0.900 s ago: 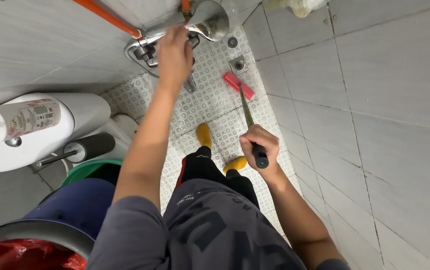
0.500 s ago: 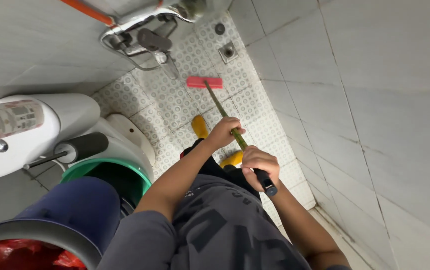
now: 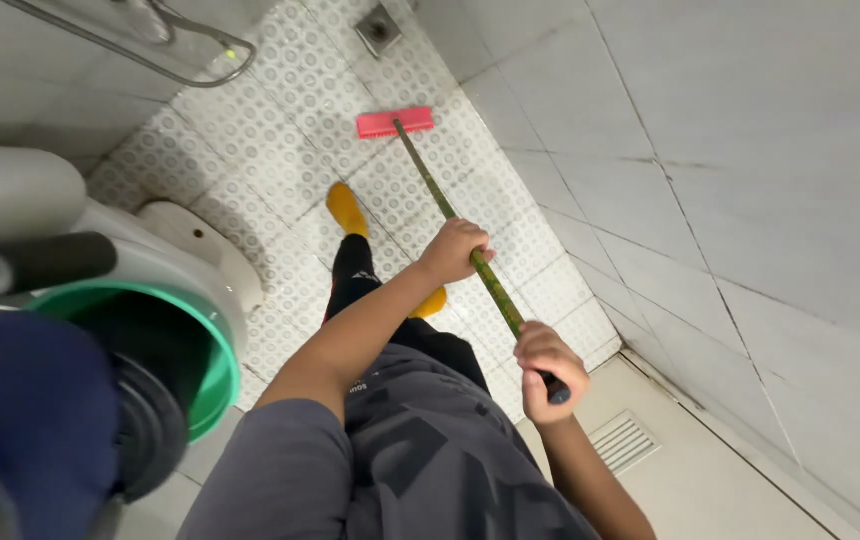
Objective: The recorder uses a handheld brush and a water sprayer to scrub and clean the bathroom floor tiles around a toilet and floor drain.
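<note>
While we look down over our own chest, the far left of the view is taken up by a blurred dark blue bin (image 3: pixel 20 420), and just beside it sits a green bucket (image 3: pixel 212 372) with a dark inside. Above the bucket a black roller-shaped handle (image 3: pixel 45 262) sticks out sideways, resting against the white toilet (image 3: pixel 165 262), whose base meets the patterned floor tiles (image 3: pixel 270 130). At the top left a curved metal rail (image 3: pixel 200 75) crosses the corner of the view.

Moving right, our left foot in a yellow slipper (image 3: pixel 346 208) stands flat on the patterned tiles, with the black trouser leg rising from it. Our left hand (image 3: pixel 453 250) comes next: its fingers (image 3: pixel 470 238) are clamped around the middle of the green broom stick (image 3: pixel 440 198), arm stretched forward from the grey sleeve. The stick runs up and to the left from there to a red brush head (image 3: pixel 394 122), which lies flat on the floor tiles, well below the square floor drain (image 3: pixel 378 28) near the top edge and close to the grey tiled wall (image 3: pixel 730 150).

Lower and further right, our right hand (image 3: pixel 548 360) holds the upper end of the same stick, fingers (image 3: pixel 540 352) closed tight on its black grip (image 3: pixel 558 393). Right of that hand a slotted floor grate (image 3: pixel 622 440) is set into plain beige flooring, beside the foot of the wall.
</note>
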